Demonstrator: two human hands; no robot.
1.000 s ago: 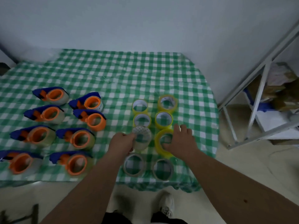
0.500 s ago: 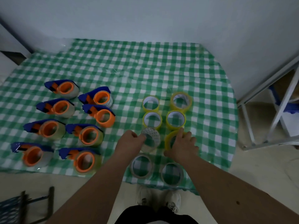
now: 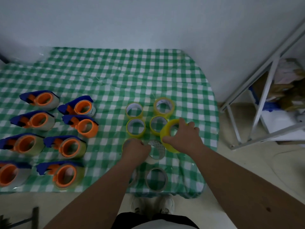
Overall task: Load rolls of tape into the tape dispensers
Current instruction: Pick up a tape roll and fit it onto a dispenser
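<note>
My right hand [image 3: 183,138] grips a large yellow tape roll [image 3: 166,133], tilted up off the cloth. My left hand [image 3: 135,149] holds a clear patterned tape roll [image 3: 156,151] just left of it. Several more yellow rolls [image 3: 134,110] lie flat behind the hands in two columns. Two clear rolls lie near the table's front edge, one [image 3: 156,179] in plain sight and the other mostly hidden under my left forearm. Several blue and orange tape dispensers [image 3: 80,124] sit in two columns on the left; most carry tape.
The table wears a green checked cloth [image 3: 107,76] against a white wall. A white metal shelf frame [image 3: 264,100] with boxes stands on the floor to the right. My shoes [image 3: 166,205] show below the table's front edge.
My right hand has lifted and tilted the large yellow roll, shifting it right. My left hand keeps hold of the clear patterned roll. The camera view has swung about.
</note>
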